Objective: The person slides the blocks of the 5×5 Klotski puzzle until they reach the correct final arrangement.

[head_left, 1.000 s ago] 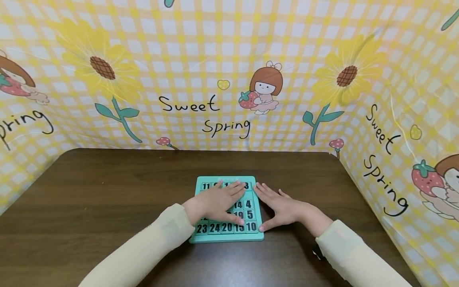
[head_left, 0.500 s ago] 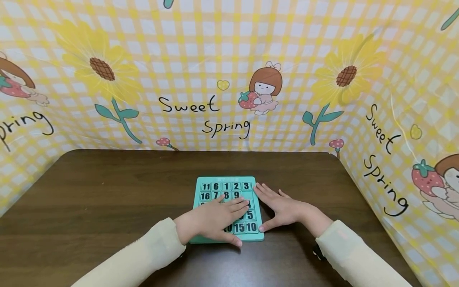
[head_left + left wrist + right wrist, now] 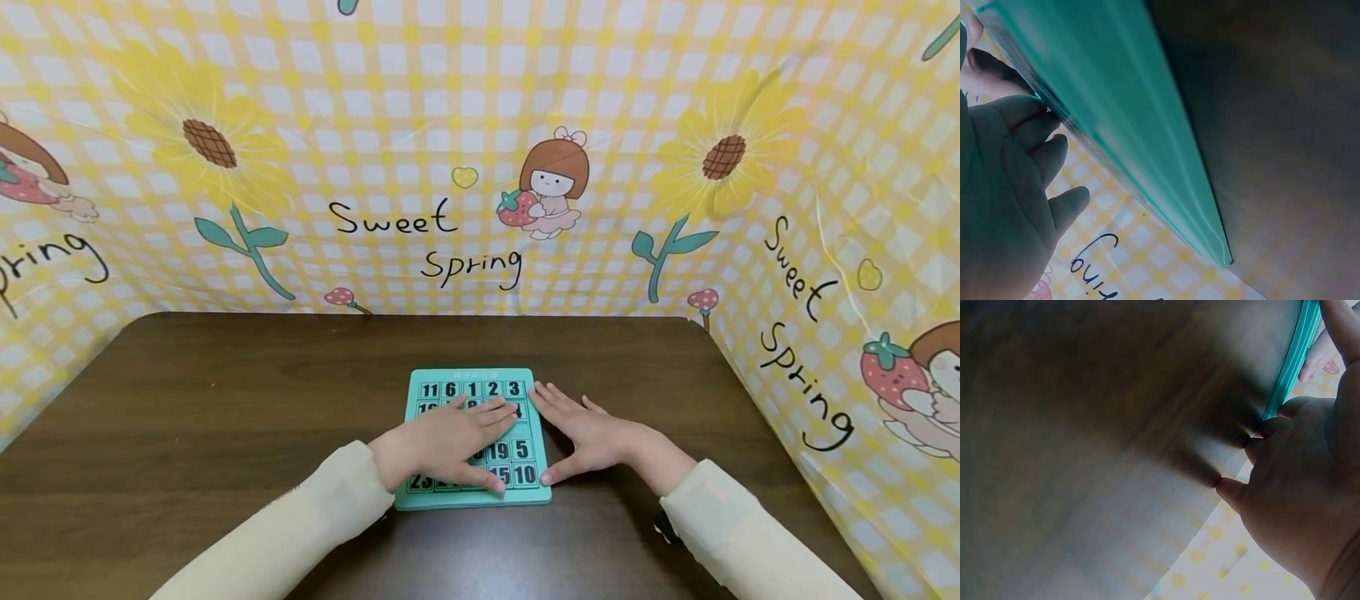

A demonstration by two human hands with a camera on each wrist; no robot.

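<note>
The left hand [image 3: 447, 440], fingers straight, thumb apart, lies over the turquoise number board [image 3: 528, 431] on the table [image 3: 262, 383]; the right hand [image 3: 588, 433], also outstretched, stays at its right edge. Tile 4 [image 3: 522, 412] now sits 1 row higher, under tile 3 [image 3: 514, 389].

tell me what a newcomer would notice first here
Probably the turquoise number board, lying on the dark table low in the middle of the head view. The left hand lies across its tiles, and the right hand touches its right edge. Behind the table, the yellow-checked cloth with large printed sunflowers also draws the eye.
</note>
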